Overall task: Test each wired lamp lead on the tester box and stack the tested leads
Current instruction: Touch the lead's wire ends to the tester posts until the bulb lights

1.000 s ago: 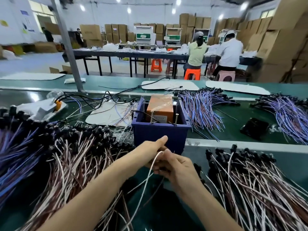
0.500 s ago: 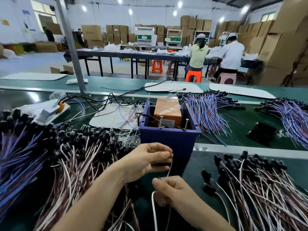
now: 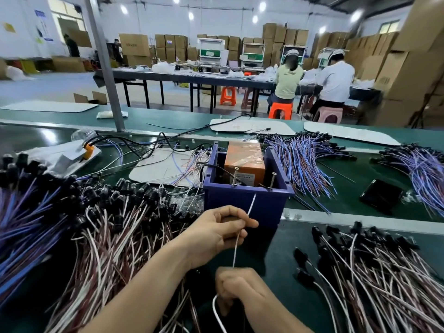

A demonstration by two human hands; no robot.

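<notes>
Pinching one thin white lamp lead (image 3: 236, 248) with both hands, just in front of a blue plastic bin (image 3: 247, 203). Left hand (image 3: 216, 230) curled round the lead between thumb and forefinger, its bare upper end poking up across the bin's near wall. Right hand (image 3: 240, 288) lower and nearer, closed in a fist round the same lead, the remainder looping down out of view. Held clear of the green belt (image 3: 288, 284), taut and nearly upright between the two grips.

Inside the bin: an orange tester box (image 3: 245, 159) wrapped in shiny clear tape, with two metal screws (image 3: 235, 177) standing near the front rim, just beyond the lead's tip.

Crowding the left side: a deep heap of white and reddish-brown leads (image 3: 108, 241) with glossy black lamp holders, reaching right up to the left forearm and the bin's side. Lying to the right, apart from the hands: a flatter stack of the same leads (image 3: 384, 272), black ends toward the bin.

Beyond a dull aluminium rail (image 3: 336, 218): fans of purple and blue leads (image 3: 300, 162), a flat black rectangular object (image 3: 380, 195), and a rounded white board (image 3: 165, 167) under loose black cables.

Farther back: a grey metal post (image 3: 105, 68), a long table with two seated people (image 3: 288, 80) facing away on plastic stools, and walls of brown cardboard cartons (image 3: 408, 68).
</notes>
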